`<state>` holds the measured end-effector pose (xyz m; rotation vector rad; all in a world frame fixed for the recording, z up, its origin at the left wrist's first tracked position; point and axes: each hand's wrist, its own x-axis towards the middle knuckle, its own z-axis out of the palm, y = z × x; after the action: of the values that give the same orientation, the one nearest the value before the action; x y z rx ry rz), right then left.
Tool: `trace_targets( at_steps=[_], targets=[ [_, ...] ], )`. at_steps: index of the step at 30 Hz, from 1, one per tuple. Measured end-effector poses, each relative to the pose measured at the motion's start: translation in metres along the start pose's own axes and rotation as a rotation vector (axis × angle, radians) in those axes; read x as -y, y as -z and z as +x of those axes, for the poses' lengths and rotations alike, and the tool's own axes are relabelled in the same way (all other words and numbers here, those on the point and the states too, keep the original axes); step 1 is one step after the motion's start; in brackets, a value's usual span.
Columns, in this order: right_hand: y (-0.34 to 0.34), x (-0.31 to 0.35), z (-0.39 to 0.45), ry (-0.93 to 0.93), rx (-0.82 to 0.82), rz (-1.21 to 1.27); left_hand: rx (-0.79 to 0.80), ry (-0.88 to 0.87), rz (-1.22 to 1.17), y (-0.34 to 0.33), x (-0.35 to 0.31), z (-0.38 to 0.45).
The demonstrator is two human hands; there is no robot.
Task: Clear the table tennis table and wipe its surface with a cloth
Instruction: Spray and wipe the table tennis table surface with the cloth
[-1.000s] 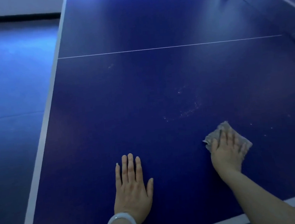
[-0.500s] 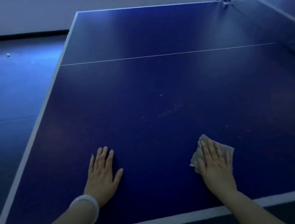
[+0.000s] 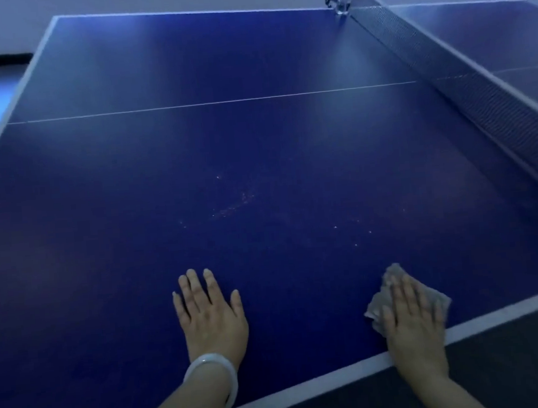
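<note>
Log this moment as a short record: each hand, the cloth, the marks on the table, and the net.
left hand: flat on the table, fingers straight, holds nothing
right hand: pressing the cloth flat near the white edge line
marks: pale specks ahead of the hands
net: strung at right

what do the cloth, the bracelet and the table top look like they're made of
Cloth: soft grey fabric, rumpled under the right hand. Bracelet: smooth, pale, glossy ring, perhaps jade or plastic. Table top: hard painted board, blue, satin sheen with soft reflections.
</note>
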<state>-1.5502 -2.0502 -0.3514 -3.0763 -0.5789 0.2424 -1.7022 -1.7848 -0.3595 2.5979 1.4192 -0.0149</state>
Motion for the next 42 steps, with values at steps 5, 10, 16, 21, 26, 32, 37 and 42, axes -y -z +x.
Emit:
trace_targets(
  at_steps=[5,10,16,21,26,32,37,42],
  targets=[
    [-0.003,0.071,-0.014,0.163,-0.037,0.079,0.012,0.011,0.02,0.003,-0.005,0.0],
    [0.0,0.071,0.014,0.705,-0.046,0.007,0.006,0.018,0.017,0.002,-0.004,0.001],
    [0.006,0.039,0.044,-0.172,-0.004,0.144,-0.022,-0.004,0.029,0.0,-0.004,0.001],
    [-0.004,0.128,0.015,0.45,-0.062,0.076,-0.009,0.0,0.043,0.0,-0.005,0.002],
    [0.005,0.159,0.077,0.796,0.052,-0.039,-0.009,-0.002,0.055,0.001,-0.004,0.002],
    [0.023,0.065,0.154,0.122,0.036,0.087,-0.007,0.001,0.058,0.0,-0.005,0.001],
    [0.015,0.122,0.12,0.031,-0.004,0.087,-0.01,0.003,0.049,0.001,-0.006,0.002],
    [0.007,0.181,0.1,0.747,0.057,-0.013,0.002,0.008,0.076,0.002,-0.007,0.003]
  ],
)
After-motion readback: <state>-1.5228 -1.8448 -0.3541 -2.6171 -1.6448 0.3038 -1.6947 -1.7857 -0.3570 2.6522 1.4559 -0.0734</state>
